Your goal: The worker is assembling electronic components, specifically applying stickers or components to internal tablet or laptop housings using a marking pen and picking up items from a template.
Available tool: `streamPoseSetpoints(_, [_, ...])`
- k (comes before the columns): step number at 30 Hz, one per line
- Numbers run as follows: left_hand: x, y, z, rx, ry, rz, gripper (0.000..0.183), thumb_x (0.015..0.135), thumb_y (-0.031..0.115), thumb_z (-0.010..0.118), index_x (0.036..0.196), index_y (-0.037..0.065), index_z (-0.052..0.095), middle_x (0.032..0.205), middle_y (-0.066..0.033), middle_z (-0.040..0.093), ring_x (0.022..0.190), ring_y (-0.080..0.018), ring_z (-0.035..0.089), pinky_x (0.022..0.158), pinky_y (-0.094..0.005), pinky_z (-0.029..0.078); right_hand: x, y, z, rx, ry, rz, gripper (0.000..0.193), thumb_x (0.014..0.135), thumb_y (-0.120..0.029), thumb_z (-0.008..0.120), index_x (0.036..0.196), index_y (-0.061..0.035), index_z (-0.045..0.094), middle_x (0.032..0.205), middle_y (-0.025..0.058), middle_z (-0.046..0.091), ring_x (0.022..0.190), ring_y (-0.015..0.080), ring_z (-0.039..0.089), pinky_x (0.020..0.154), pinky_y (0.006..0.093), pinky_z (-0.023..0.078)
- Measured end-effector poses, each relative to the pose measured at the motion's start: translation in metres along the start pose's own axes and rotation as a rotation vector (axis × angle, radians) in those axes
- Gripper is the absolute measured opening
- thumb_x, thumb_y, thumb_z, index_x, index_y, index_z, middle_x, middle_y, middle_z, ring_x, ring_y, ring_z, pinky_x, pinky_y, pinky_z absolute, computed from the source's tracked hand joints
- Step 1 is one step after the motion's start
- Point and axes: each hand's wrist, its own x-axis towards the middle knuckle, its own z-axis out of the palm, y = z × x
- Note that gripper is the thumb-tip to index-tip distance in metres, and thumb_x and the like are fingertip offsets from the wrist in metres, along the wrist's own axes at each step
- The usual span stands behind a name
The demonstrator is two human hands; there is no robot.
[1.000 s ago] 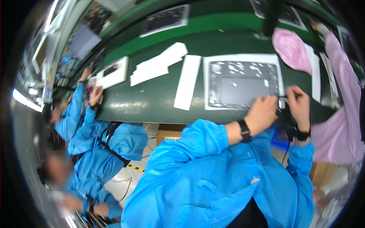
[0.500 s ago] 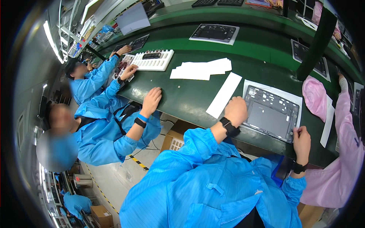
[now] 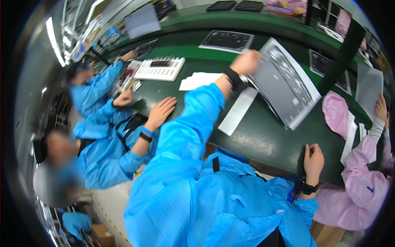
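My left hand (image 3: 245, 62), closed and reaching forward, grips the edge of a dark grey tablet back cover (image 3: 279, 84). The cover is raised and tilted over the bench, with a white sheet (image 3: 305, 117) under it showing along its border. Small pale parts dot the cover's inner face; motion smears some of them. My right hand (image 3: 314, 160) is curled by the bench's front edge, apart from the cover, and nothing shows in it. A white paper strip (image 3: 238, 112) lies on the bench below my left wrist.
White papers (image 3: 197, 81) and a slotted white tray (image 3: 161, 73) lie to the left. Another dark cover (image 3: 226, 40) is at the back. A post (image 3: 339, 57) and a pink cloth (image 3: 335, 113) stand right. Blue-sleeved and pink-sleeved co-workers sit on either side.
My left hand has carried the cover and its sheet up and away from me, turning them. My right hand has come off the cover's corner and moved slightly left and nearer to me.
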Motion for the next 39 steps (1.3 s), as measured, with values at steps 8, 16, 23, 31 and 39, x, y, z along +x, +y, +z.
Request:
streamPoseSetpoints(8, [0.186, -0.189, 0.012, 0.22, 0.12, 0.051, 0.03, 0.091, 0.017, 0.046, 0.104, 0.0, 0.068, 0.099, -0.0201, 0.068, 0.095, -0.0364, 0.064, 0.084, -0.0418, 0.049, 0.001, -0.01, 0.008, -0.084, 0.18, -0.131, 0.016, 0.085, -0.014, 0.063, 0.079, -0.0067, 0.051, 0.075, 0.0096, 0.056, 0.061, 0.033, 0.058, 0.054, 0.0403, 0.045])
streamPoseSetpoints(16, [0.212, -0.181, 0.035, 0.676, 0.091, -0.178, 0.033, 0.083, 0.024, 0.053, 0.098, 0.002, 0.071, 0.112, -0.0214, 0.065, 0.107, -0.0345, 0.062, 0.092, -0.0419, 0.049, -0.008, 0.003, 0.012, -0.081, 0.152, -0.041, 0.016, 0.083, -0.006, 0.062, 0.075, -0.0028, 0.049, 0.068, 0.0139, 0.049, 0.058, 0.0325, 0.052, 0.055, 0.0376, 0.043])
streamPoseSetpoints(23, [0.186, -0.328, -0.13, 0.635, 0.071, -0.812, 0.059, 0.085, 0.055, 0.057, 0.123, 0.011, 0.062, 0.132, -0.0124, 0.056, 0.128, -0.0323, 0.047, 0.106, -0.0434, 0.039, -0.002, -0.009, 0.017, -0.069, 0.119, 0.004, 0.022, 0.088, -0.004, 0.057, 0.073, -0.0002, 0.042, 0.064, 0.0141, 0.039, 0.054, 0.0278, 0.038, 0.052, 0.0352, 0.036])
streamPoseSetpoints(31, [0.189, -0.431, -0.146, 0.718, -0.075, -0.676, 0.047, 0.093, 0.04, 0.048, 0.113, 0.001, 0.066, 0.118, -0.0191, 0.063, 0.115, -0.0355, 0.057, 0.097, -0.0446, 0.045, 0.012, -0.019, 0.014, -0.073, 0.077, 0.015, 0.018, 0.085, -0.002, 0.058, 0.072, -0.001, 0.044, 0.066, 0.014, 0.045, 0.053, 0.0319, 0.046, 0.05, 0.0379, 0.037])
streamPoseSetpoints(39, [0.195, -0.347, -0.237, 1.049, -0.132, 0.401, 0.022, 0.09, 0.018, 0.059, 0.103, 0.001, 0.064, 0.091, -0.0092, 0.067, 0.092, -0.0237, 0.064, 0.063, -0.0369, 0.057, 0.001, -0.011, 0.011, -0.088, 0.17, -0.046, 0.01, 0.072, -0.003, 0.061, 0.072, -0.0059, 0.052, 0.068, 0.0131, 0.054, 0.057, 0.0328, 0.056, 0.052, 0.0394, 0.044])
